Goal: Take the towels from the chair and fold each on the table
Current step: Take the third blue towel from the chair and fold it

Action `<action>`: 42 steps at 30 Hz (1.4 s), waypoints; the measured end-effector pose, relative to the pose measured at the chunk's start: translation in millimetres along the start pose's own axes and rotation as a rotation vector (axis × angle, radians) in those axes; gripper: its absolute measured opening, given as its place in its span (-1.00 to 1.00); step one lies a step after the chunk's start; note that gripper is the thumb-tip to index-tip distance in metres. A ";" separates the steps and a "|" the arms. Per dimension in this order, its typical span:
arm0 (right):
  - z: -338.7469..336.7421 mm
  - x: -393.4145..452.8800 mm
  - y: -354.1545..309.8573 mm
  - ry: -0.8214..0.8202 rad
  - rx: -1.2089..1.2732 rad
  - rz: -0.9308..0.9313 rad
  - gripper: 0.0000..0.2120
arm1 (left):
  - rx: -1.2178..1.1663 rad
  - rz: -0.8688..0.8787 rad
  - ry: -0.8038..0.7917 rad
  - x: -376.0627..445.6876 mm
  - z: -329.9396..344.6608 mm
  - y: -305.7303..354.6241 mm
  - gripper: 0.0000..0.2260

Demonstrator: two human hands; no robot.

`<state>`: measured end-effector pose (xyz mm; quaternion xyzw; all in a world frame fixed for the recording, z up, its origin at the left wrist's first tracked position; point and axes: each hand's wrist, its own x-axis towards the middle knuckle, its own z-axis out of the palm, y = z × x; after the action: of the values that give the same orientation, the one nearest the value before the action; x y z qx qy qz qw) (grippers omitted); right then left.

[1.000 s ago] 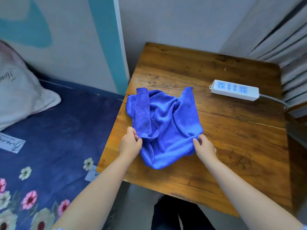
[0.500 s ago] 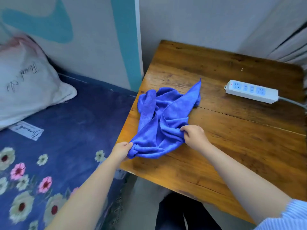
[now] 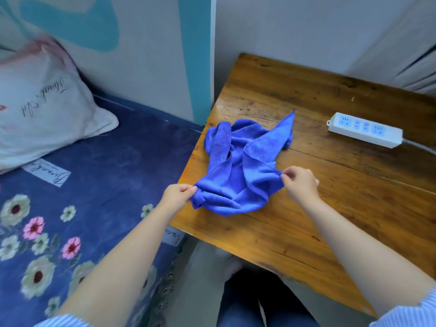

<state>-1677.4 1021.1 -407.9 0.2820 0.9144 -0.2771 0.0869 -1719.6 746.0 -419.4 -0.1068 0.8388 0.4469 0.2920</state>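
one blue microfibre towel [image 3: 243, 166] lies crumpled on the wooden table [image 3: 330, 208], near the table's left edge, at about 12 o'clock from the person's body. both hands grasp it. the left hand [image 3: 175, 197] pinches the towel's near-left corner at roughly 9 o'clock of the cloth, right at the table's left edge, thumb and fingers closed on the bunched fabric. the right hand [image 3: 300, 182] pinches the edge at about 3 o'clock of the cloth, fingertips closed on a thin fold, the hem pulled fairly taut between the two hands. the far part of the towel is rumpled, with one pointed corner lying toward 1 o'clock and a rolled fold at 11 o'clock.

a white power strip [image 3: 364, 132] rests on the table at 2 o'clock of the towel, well apart from it, its cable running off to the right. to the left of the table is a bed with a navy floral sheet [image 3: 82, 197], and a pale pillow [image 3: 44, 114] with script lettering sits at 10 o'clock. striped sleeve cuffs show at the bottom corners.
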 end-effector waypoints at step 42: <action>-177.6 132.9 -27.9 0.013 0.315 0.270 -0.71 | 0.331 0.037 0.092 105.4 -20.9 258.6 -0.73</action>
<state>-1803.4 1162.8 -289.3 0.4141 0.8141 -0.4007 0.0720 -1926.7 887.0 -294.3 -0.0620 0.9152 0.3028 0.2587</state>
